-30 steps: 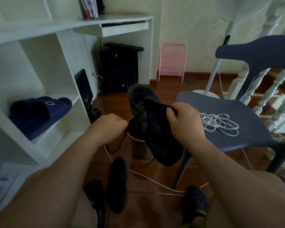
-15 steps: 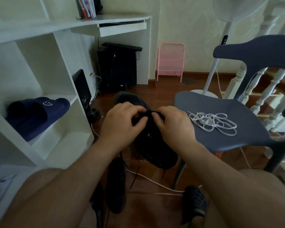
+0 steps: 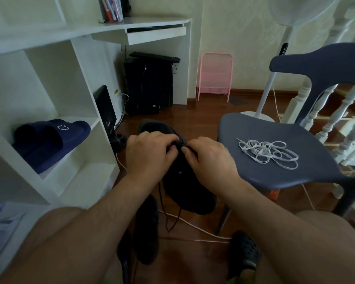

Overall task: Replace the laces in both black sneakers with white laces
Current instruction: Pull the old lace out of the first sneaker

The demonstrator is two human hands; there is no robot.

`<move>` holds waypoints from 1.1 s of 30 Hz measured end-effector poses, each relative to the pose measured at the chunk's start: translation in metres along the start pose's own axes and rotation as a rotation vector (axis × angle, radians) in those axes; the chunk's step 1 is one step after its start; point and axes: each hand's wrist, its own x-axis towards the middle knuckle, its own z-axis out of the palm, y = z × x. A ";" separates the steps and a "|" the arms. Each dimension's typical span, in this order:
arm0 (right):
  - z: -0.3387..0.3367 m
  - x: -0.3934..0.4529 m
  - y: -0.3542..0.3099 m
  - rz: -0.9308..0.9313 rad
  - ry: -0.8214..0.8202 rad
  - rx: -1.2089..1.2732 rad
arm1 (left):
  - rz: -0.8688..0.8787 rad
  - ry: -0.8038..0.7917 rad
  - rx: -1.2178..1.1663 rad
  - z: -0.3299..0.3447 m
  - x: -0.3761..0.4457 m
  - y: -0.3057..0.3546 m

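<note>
Both forearms reach forward and converge over the black sneaker. The left hand and right hand sit knuckles-up, nearly touching, fingers curled and pinching the dark lace on its upper.

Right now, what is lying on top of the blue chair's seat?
A loose tangle of white laces lies on the chair seat. Nothing else shows there; the seat's near-left edge is partly covered by the right hand.
</note>
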 end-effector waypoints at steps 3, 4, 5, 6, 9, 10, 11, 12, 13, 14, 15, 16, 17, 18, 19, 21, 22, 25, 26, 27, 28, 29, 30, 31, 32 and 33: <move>0.000 0.002 0.004 -0.002 -0.052 0.024 | -0.009 0.035 -0.148 -0.003 0.000 0.000; 0.000 0.003 0.004 0.016 -0.071 0.025 | 0.023 0.058 -0.170 -0.004 0.000 0.002; 0.000 0.004 0.004 0.033 -0.082 0.021 | 0.061 0.075 -0.175 -0.006 0.000 0.005; 0.000 0.005 0.003 0.043 -0.082 0.013 | 0.093 0.089 -0.184 -0.007 -0.001 0.007; -0.002 0.007 0.007 0.087 -0.054 0.011 | -0.002 0.124 -0.367 -0.011 0.000 0.009; -0.004 0.008 0.011 0.136 -0.040 0.048 | -0.107 0.125 -0.512 -0.013 0.001 0.009; -0.007 0.010 0.017 0.194 -0.022 0.104 | -0.217 0.126 -0.707 -0.016 0.002 0.009; -0.009 0.011 0.022 0.251 -0.006 0.149 | -0.312 0.112 -0.921 -0.020 0.004 0.008; -0.012 0.012 0.027 0.287 0.002 0.164 | -0.379 0.066 -1.079 -0.022 0.007 0.006; -0.013 0.012 0.030 0.296 0.007 0.149 | -0.400 -0.013 -1.141 -0.023 0.008 0.002; -0.014 0.011 0.030 0.287 0.010 0.121 | -0.376 -0.110 -1.101 -0.022 0.008 -0.002; -0.015 0.010 0.029 0.265 0.014 0.089 | -0.316 -0.201 -0.985 -0.020 0.007 -0.006; -0.015 0.008 0.026 0.237 0.015 0.053 | -0.245 -0.270 -0.816 -0.019 0.005 -0.008; -0.015 0.007 0.022 0.203 0.013 0.015 | -0.177 -0.306 -0.638 -0.017 0.004 -0.007; -0.014 0.005 0.018 0.172 0.008 -0.025 | -0.127 -0.314 -0.501 -0.014 0.002 -0.004; -0.011 0.004 0.010 0.121 -0.006 -0.096 | -0.123 -0.297 -0.334 -0.014 0.001 0.008; -0.010 0.004 0.008 0.101 -0.008 -0.126 | -0.135 -0.286 -0.284 -0.013 0.001 0.012; -0.007 0.003 0.003 0.071 -0.012 -0.166 | -0.143 -0.322 -0.245 -0.007 0.002 0.008; -0.006 0.003 0.002 0.065 -0.009 -0.164 | -0.144 -0.347 -0.279 -0.005 0.002 0.004; -0.005 0.003 0.002 0.058 -0.001 -0.152 | -0.154 -0.365 -0.358 -0.003 0.002 0.002; -0.003 0.003 0.002 0.057 0.010 -0.130 | -0.204 -0.362 -0.494 -0.003 0.004 0.002; -0.002 0.005 0.004 0.068 0.024 -0.098 | -0.286 -0.345 -0.679 -0.005 0.004 0.006; -0.002 0.008 0.008 0.093 0.035 -0.063 | -0.383 -0.298 -0.871 -0.008 0.006 0.010; -0.003 0.011 0.014 0.132 0.039 -0.034 | -0.461 -0.230 -1.025 -0.013 0.009 0.010; -0.005 0.014 0.020 0.183 0.037 -0.014 | -0.494 -0.174 -1.138 -0.019 0.011 0.007; -0.008 0.015 0.026 0.240 0.033 0.007 | -0.484 -0.150 -1.243 -0.025 0.013 0.000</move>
